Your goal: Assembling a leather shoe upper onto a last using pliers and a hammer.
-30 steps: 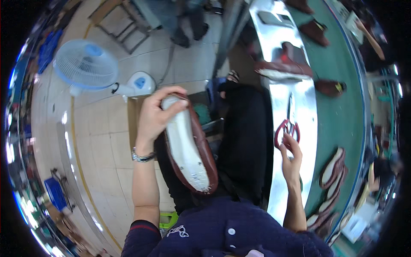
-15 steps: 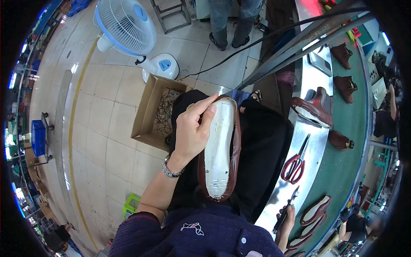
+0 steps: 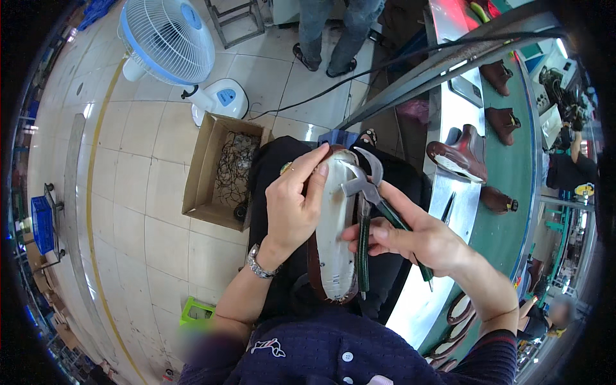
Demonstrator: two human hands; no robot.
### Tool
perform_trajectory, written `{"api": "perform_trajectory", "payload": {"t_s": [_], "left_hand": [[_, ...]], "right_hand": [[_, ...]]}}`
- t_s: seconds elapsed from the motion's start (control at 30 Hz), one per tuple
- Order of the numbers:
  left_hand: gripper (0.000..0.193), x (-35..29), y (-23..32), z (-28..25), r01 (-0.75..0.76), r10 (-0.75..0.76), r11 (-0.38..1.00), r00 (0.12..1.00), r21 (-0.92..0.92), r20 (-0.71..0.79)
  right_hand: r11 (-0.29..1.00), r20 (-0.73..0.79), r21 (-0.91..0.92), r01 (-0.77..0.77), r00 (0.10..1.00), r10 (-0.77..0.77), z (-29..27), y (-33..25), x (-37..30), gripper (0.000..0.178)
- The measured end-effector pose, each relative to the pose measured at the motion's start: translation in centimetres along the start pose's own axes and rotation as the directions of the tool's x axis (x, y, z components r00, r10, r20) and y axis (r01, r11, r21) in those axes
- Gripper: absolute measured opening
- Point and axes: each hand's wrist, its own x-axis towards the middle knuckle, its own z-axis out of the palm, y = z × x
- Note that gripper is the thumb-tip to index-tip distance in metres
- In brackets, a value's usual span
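A brown shoe upper with a white insole board (image 3: 334, 237) lies sole side up over my lap, its toe end pointing away from me. My left hand (image 3: 289, 208) grips it by the far end, thumb on the white board and fingers around the rim. In my right hand (image 3: 423, 237) is a pair of pincers (image 3: 364, 247) with green handles. Its handles are spread and its curved jaws gape over the far right edge of the shoe. Whether the jaws touch the leather, I cannot tell.
To my right, a metal bench (image 3: 410, 308) carries a brown boot (image 3: 465, 154) and scissors (image 3: 449, 206), partly hidden by my arm. More boots (image 3: 504, 125) lie on a green belt (image 3: 497, 244). A cardboard box (image 3: 199, 170) of scraps and a fan (image 3: 170, 42) stand on the floor. Someone's legs (image 3: 340, 32) are ahead.
My right hand has come from the bench to the shoe, bringing the pincers, now spread. My left hand keeps its hold on the shoe. The view has shifted slightly.
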Motion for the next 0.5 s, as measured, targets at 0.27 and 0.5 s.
{"api": "perform_trajectory", "payload": {"t_s": [0.27,0.5], "left_hand": [[0.027,0.4,0.6,-0.9,0.068,-0.068,0.998,0.996,-0.010,0.054],[0.023,0.3,0.8,-0.4,-0.015,0.014,1.000,0.999,0.026,0.044]], "right_hand": [[0.956,-0.109,-0.287,-0.061,0.994,0.031,-0.3,-1.3,1.4,0.063],[0.800,-0.148,-0.594,0.086,0.966,-0.213,-0.3,2.5,1.2,0.064]]}}
